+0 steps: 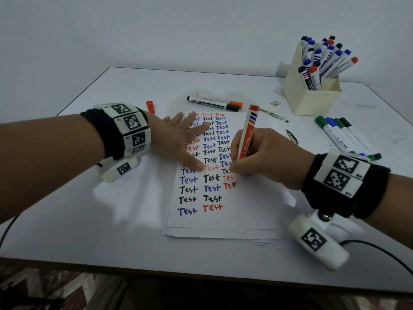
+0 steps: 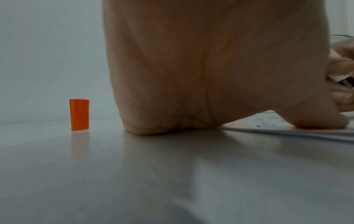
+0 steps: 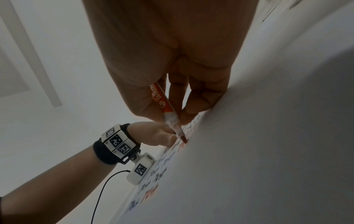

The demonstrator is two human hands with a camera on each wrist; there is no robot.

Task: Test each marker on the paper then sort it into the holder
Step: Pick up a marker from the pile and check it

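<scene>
Across the white worktop (image 1: 134, 220) lies a stack of paper (image 1: 223, 220), its top sheet filled with rows of "Test" in red, blue and black. At the far right corner stands a cream holder (image 1: 312, 101) crowded with capped markers, and just in front of it four green and blue markers (image 1: 342, 135) lie side by side. The left hand (image 1: 176, 139) rests flat on the sheet's left part, fingers straight and spread, thumb tip pressing the paper. The right hand (image 1: 263, 157) has its fingers clamped on an orange marker (image 1: 247, 135), held tilted, its red tip touching the paper at the right column of words. Beyond the sheet's far edge two capped markers (image 1: 214, 102) lie together. Left of them an orange cap (image 2: 79, 114) stands upright, alone on the worktop.
</scene>
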